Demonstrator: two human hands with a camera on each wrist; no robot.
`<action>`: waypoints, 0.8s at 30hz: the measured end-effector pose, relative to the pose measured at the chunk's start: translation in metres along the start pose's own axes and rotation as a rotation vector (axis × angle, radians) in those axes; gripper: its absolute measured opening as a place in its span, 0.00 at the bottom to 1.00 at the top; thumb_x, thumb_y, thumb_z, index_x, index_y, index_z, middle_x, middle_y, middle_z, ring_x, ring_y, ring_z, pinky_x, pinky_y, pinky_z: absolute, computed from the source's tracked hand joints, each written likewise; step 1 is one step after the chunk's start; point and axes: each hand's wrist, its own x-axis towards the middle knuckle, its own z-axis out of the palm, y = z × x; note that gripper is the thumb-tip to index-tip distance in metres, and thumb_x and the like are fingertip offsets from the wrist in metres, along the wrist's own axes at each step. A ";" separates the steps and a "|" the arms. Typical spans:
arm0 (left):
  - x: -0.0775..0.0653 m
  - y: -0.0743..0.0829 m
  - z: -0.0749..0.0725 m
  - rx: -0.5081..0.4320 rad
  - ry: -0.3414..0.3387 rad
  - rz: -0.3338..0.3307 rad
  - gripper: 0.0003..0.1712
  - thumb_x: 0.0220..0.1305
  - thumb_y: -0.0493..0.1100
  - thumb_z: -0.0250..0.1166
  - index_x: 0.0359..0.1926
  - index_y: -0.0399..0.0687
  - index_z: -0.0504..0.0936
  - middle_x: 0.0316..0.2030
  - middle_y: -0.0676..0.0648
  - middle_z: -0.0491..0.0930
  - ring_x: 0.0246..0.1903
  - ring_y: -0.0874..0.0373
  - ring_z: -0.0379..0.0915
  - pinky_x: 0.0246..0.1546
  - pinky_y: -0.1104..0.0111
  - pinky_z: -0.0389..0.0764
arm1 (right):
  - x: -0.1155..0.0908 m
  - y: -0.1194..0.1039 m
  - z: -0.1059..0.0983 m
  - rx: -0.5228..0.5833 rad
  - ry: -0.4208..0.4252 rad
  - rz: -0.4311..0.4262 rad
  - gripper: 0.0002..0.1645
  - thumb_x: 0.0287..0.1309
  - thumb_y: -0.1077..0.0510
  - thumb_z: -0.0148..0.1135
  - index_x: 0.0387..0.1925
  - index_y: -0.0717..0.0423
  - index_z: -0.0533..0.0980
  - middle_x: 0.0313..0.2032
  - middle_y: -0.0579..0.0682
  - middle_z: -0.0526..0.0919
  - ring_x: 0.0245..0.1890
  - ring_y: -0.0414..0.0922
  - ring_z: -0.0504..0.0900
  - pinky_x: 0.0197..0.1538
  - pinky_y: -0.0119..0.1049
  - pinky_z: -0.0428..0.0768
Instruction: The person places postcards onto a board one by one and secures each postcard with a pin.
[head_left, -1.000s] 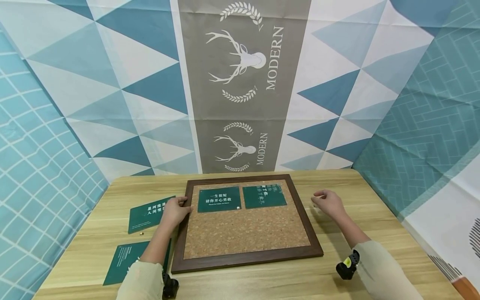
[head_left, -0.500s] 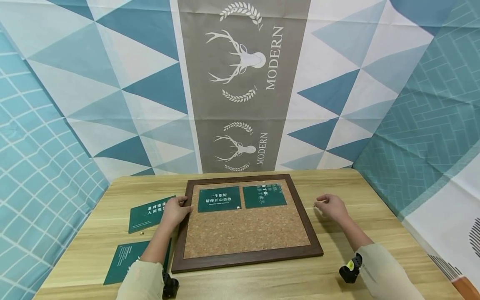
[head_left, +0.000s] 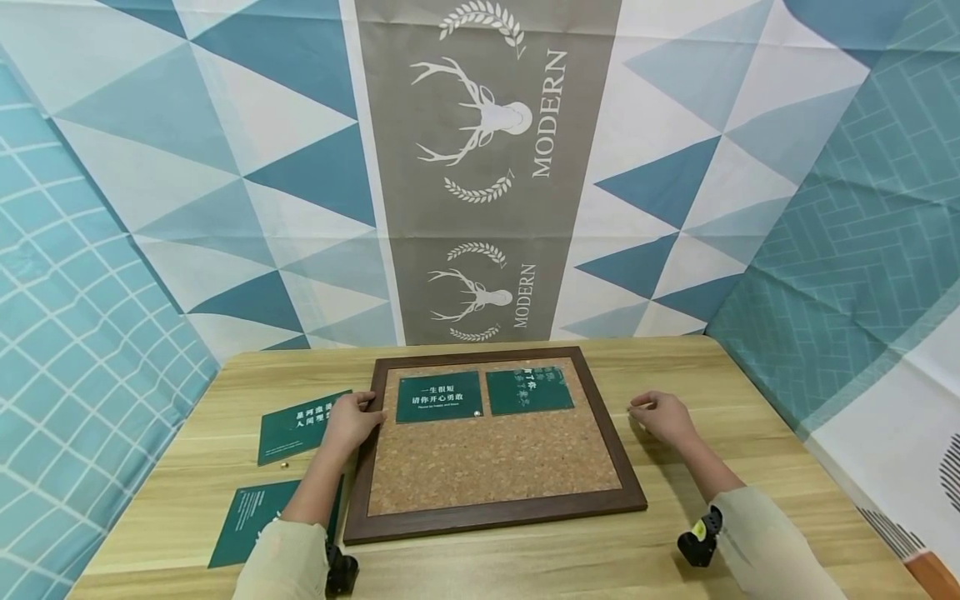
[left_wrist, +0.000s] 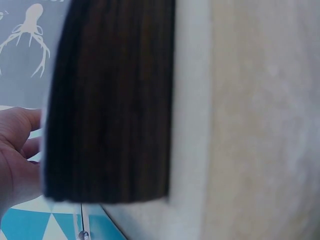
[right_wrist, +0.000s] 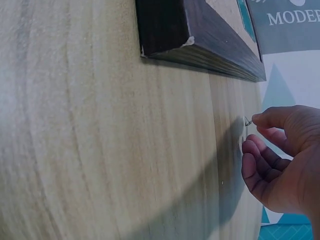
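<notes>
A dark-framed cork board (head_left: 495, 467) lies on the table. My left hand (head_left: 351, 425) holds its left side, thumb and fingers at the frame's edge; the left wrist view has that hand (left_wrist: 19, 155) partly hidden behind the dark frame. Two green cards with white writing, a left card (head_left: 438, 398) and a right card (head_left: 529, 393), lie along the board's upper part. A shiny pin (head_left: 477, 413) sits at the left card's lower right corner. Right of the board, my right hand (head_left: 666, 418) pinches a tiny metal pin (right_wrist: 247, 121) between thumb and fingertip, low over the table.
On the left, an upper green card (head_left: 288, 429) and a lower green card (head_left: 251, 521) lie on the wooden table (head_left: 495, 575), the lower one partly under my left arm. A small brass-coloured pin (head_left: 284, 465) rests between them. A patterned cloth wall (head_left: 480, 208) stands behind.
My right hand has shifted slightly to the right, its fingers drawn in more around the pin. The left hand and the board have stayed put.
</notes>
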 end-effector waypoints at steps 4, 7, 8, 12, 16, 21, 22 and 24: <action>0.000 0.000 0.000 0.001 0.002 -0.001 0.30 0.63 0.38 0.58 0.64 0.32 0.64 0.62 0.27 0.63 0.58 0.33 0.64 0.52 0.47 0.74 | 0.002 0.002 0.002 -0.012 0.007 -0.020 0.19 0.62 0.58 0.54 0.48 0.68 0.75 0.42 0.67 0.79 0.29 0.46 0.77 0.27 0.36 0.73; 0.000 0.001 -0.001 0.003 0.001 -0.007 0.30 0.63 0.38 0.58 0.64 0.32 0.64 0.62 0.27 0.63 0.58 0.33 0.64 0.52 0.47 0.74 | 0.002 0.001 0.004 -0.012 0.008 -0.030 0.18 0.61 0.58 0.55 0.47 0.68 0.76 0.41 0.66 0.79 0.30 0.47 0.78 0.28 0.36 0.75; 0.000 0.001 -0.001 0.003 0.000 -0.011 0.30 0.63 0.38 0.58 0.64 0.32 0.64 0.62 0.27 0.63 0.58 0.33 0.64 0.52 0.47 0.74 | 0.003 0.001 0.005 -0.013 0.006 -0.034 0.18 0.61 0.58 0.55 0.47 0.68 0.76 0.41 0.67 0.79 0.30 0.47 0.79 0.29 0.37 0.76; 0.000 0.002 -0.001 0.002 -0.002 -0.012 0.30 0.63 0.38 0.58 0.64 0.31 0.64 0.62 0.27 0.63 0.58 0.33 0.64 0.52 0.47 0.74 | 0.003 -0.001 0.006 -0.028 0.008 -0.044 0.17 0.61 0.59 0.55 0.46 0.69 0.76 0.42 0.67 0.79 0.34 0.51 0.80 0.31 0.39 0.77; 0.000 0.001 0.000 0.002 0.000 -0.005 0.29 0.63 0.38 0.58 0.64 0.32 0.64 0.62 0.27 0.63 0.58 0.33 0.65 0.52 0.47 0.74 | 0.003 -0.002 0.006 -0.058 0.015 -0.051 0.16 0.61 0.60 0.54 0.45 0.69 0.77 0.43 0.67 0.79 0.38 0.55 0.79 0.34 0.43 0.78; 0.001 0.000 0.000 0.002 0.000 0.002 0.29 0.64 0.38 0.58 0.64 0.32 0.65 0.61 0.27 0.64 0.57 0.33 0.65 0.51 0.47 0.74 | 0.004 0.000 0.006 -0.075 0.016 -0.047 0.15 0.62 0.60 0.54 0.44 0.68 0.77 0.43 0.66 0.79 0.41 0.57 0.78 0.37 0.45 0.78; 0.001 0.000 0.000 0.002 -0.001 0.002 0.29 0.64 0.38 0.58 0.64 0.31 0.65 0.61 0.27 0.64 0.57 0.33 0.65 0.51 0.47 0.74 | 0.004 0.000 0.007 -0.075 0.016 -0.046 0.15 0.62 0.60 0.54 0.44 0.68 0.77 0.43 0.66 0.79 0.41 0.57 0.78 0.37 0.45 0.78; 0.001 0.000 0.000 0.001 -0.003 0.000 0.29 0.64 0.38 0.58 0.64 0.32 0.65 0.62 0.27 0.63 0.57 0.33 0.65 0.51 0.47 0.74 | 0.004 0.000 0.007 -0.078 0.017 -0.048 0.15 0.62 0.61 0.54 0.43 0.68 0.77 0.42 0.66 0.79 0.40 0.57 0.78 0.37 0.45 0.78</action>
